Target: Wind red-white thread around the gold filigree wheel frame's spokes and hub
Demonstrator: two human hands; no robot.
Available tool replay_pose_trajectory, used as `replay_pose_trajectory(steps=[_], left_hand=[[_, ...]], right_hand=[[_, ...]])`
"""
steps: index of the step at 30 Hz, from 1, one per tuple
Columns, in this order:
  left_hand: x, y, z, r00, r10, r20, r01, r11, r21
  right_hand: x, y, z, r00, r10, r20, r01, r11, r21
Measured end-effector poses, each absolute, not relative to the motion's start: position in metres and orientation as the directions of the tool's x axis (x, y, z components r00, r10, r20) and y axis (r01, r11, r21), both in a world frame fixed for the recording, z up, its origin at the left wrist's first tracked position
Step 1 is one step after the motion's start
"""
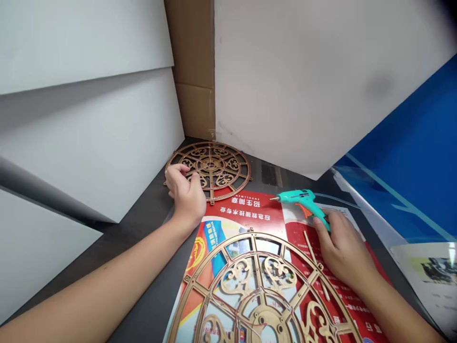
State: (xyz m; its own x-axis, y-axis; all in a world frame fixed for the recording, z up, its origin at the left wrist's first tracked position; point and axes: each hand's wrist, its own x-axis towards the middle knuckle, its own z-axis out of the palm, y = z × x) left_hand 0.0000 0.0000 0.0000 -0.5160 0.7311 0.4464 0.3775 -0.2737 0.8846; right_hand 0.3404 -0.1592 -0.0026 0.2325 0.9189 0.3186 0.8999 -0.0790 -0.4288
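My left hand (187,193) is over the near left edge of the far round lattice frame (212,165), fingers curled and apart from the thumb; whether it touches the frame is unclear. In my right hand (344,245) is the handle of a teal glue gun (296,196) with an orange trigger, its nozzle pointing left. A larger gold-brown round lattice frame (266,312), with thin wires along it, lies closest to me on a red printed sheet (250,205). A thin pale stick (316,264) rests across its right side.
White panels (89,138) stand at the left, and another white panel (303,85) rises behind. Brown cardboard (194,66) fills the corner between them. A blue surface (421,157) and a printed paper (433,276) are at the right. The dark tabletop (153,286) shows beneath my left forearm.
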Motion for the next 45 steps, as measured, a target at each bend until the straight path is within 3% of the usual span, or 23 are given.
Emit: replay_pose_trajectory(steps=[45], left_hand=[[0.0, -0.001, 0.011, -0.423, 0.789, 0.445, 0.439, -0.251, 0.863]], right_hand=[[0.339, -0.156, 0.0, 0.214, 0.915, 0.341, 0.949, -0.112, -0.295]])
